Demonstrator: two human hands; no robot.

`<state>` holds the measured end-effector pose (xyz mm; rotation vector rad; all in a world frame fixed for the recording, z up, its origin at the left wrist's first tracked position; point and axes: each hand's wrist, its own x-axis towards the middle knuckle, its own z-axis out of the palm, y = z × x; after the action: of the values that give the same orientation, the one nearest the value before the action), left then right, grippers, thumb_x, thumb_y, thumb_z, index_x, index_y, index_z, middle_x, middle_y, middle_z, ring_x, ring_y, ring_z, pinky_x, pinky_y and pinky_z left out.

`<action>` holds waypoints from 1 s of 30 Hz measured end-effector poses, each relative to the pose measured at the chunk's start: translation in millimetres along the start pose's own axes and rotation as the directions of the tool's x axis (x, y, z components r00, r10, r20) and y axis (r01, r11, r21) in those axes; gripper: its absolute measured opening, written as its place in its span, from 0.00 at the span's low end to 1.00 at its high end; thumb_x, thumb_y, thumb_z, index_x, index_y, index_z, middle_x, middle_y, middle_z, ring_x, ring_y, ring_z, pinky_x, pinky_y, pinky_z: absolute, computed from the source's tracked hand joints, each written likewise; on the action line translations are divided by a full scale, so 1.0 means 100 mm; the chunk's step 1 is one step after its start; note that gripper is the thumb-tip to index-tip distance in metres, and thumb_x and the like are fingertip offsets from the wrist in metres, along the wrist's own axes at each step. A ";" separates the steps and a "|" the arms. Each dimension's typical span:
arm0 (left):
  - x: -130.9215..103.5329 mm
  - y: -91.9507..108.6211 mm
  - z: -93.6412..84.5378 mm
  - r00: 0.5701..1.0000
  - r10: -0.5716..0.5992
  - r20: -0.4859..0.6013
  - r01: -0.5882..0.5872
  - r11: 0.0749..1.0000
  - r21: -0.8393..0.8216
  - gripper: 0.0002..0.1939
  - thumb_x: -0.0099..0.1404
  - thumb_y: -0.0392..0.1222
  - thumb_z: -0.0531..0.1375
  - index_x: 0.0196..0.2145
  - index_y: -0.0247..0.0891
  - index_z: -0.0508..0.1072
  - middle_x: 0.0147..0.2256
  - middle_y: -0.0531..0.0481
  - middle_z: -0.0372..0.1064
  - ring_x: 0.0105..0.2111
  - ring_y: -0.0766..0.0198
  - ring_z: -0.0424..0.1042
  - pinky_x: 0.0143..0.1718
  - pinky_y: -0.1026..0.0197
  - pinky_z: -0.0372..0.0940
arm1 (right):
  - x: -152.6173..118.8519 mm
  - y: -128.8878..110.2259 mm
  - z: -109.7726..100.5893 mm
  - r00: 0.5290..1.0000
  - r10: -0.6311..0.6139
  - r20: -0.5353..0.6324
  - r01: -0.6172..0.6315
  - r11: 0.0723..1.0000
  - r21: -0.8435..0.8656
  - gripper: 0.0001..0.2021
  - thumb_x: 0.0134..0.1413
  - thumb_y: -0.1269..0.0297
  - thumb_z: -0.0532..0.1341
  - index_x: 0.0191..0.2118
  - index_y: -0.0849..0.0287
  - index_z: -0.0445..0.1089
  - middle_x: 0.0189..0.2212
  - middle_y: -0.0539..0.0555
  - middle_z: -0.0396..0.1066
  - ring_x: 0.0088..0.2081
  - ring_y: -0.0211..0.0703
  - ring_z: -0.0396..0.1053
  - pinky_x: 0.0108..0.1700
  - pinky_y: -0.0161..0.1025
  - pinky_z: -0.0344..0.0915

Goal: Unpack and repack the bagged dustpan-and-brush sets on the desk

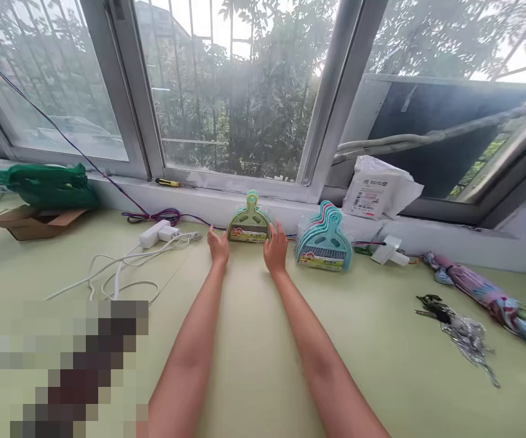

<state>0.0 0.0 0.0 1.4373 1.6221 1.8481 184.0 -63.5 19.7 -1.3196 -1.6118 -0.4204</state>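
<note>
A green dustpan-and-brush set (250, 222) in clear wrap stands upright against the wall below the window. My left hand (218, 246) is at its left side and my right hand (276, 246) at its right side, fingers raised and apart. Whether either hand touches the wrap is hard to tell. To the right of my right hand, a stack of blue dustpan sets (326, 237), with a pink one among them, leans on the wall.
White power strips (153, 234) and cables lie left; a cardboard box (39, 222) with green bags (46, 184) is beyond. A white package (370, 188) and screwdriver (168, 182) rest on the sill. A folded umbrella (486, 286) and silvery strips (466, 334) lie right.
</note>
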 end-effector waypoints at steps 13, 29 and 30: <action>-1.00 0.33 -0.74 0.909 -0.238 0.343 0.340 0.898 -0.278 0.11 0.56 0.39 0.54 0.37 0.35 0.71 0.42 0.42 0.73 0.43 0.59 0.71 0.50 0.53 0.64 | -0.55 1.41 -1.43 0.610 0.765 -0.204 -0.778 0.628 0.030 0.23 0.50 0.66 0.58 0.53 0.64 0.58 0.53 0.69 0.62 0.56 0.59 0.59 0.55 0.51 0.56; -1.28 0.53 -0.82 0.870 -0.107 0.482 0.180 0.978 -0.107 0.11 0.57 0.40 0.53 0.33 0.37 0.74 0.32 0.45 0.74 0.35 0.60 0.74 0.43 0.54 0.68 | -0.61 1.71 -1.42 0.643 0.766 -0.004 -0.763 0.641 0.084 0.14 0.42 0.66 0.60 0.38 0.57 0.60 0.39 0.59 0.72 0.39 0.50 0.70 0.42 0.42 0.61; -1.30 0.55 -0.83 0.868 -0.096 0.487 0.167 0.980 -0.105 0.11 0.57 0.41 0.53 0.33 0.37 0.74 0.32 0.45 0.74 0.35 0.59 0.74 0.43 0.54 0.68 | -0.62 1.69 -1.43 0.647 0.762 0.021 -0.761 0.643 0.088 0.13 0.41 0.67 0.60 0.37 0.57 0.60 0.37 0.58 0.72 0.38 0.49 0.71 0.41 0.42 0.62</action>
<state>13.1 -162.8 -2.9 1.5235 1.2749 1.3555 395.7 -146.6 -15.4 -1.7722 -0.8920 0.1718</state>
